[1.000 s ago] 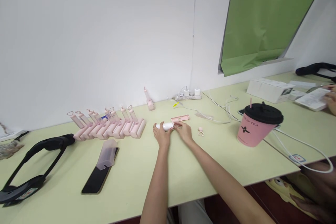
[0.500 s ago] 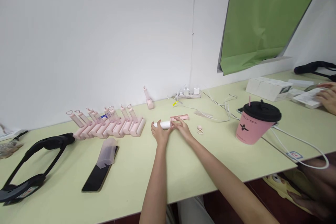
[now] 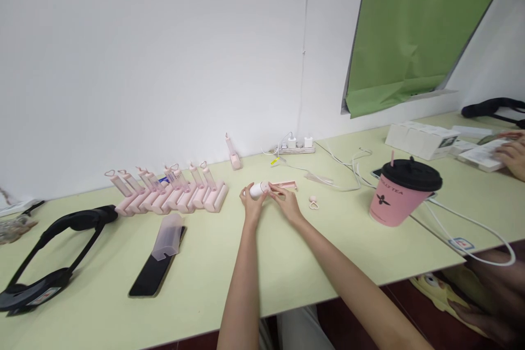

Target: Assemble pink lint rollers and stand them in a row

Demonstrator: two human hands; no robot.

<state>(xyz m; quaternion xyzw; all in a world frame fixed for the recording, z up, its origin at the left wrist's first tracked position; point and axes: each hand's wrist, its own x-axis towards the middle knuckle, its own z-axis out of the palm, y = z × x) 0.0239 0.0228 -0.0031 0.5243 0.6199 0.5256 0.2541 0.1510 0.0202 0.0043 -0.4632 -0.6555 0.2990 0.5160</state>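
My left hand [image 3: 251, 207] is closed around a small white cylinder [image 3: 258, 190], holding it just above the pale green table [image 3: 229, 262]. My right hand [image 3: 287, 203] pinches the cylinder's right end, its fingers also next to a flat pink strip [image 3: 287, 184] lying on the table. A small pink heart-ring piece [image 3: 313, 203] lies just right of my right hand. A row of several pink rollers with clear tubes [image 3: 172, 192] lies to the left.
A clear plastic cover [image 3: 167, 237] rests on a black phone [image 3: 153, 272]. A black headset [image 3: 45, 262] lies far left. A pink cup with black lid [image 3: 402, 192], white cables [image 3: 459, 224], a power strip [image 3: 296, 147], white boxes [image 3: 422, 139] and another person's hand [image 3: 512, 156] are on the right.
My left hand has turned the white cylinder so its end faces me more; both hands stay in the same spot. The other person's hand at the right shifted slightly.
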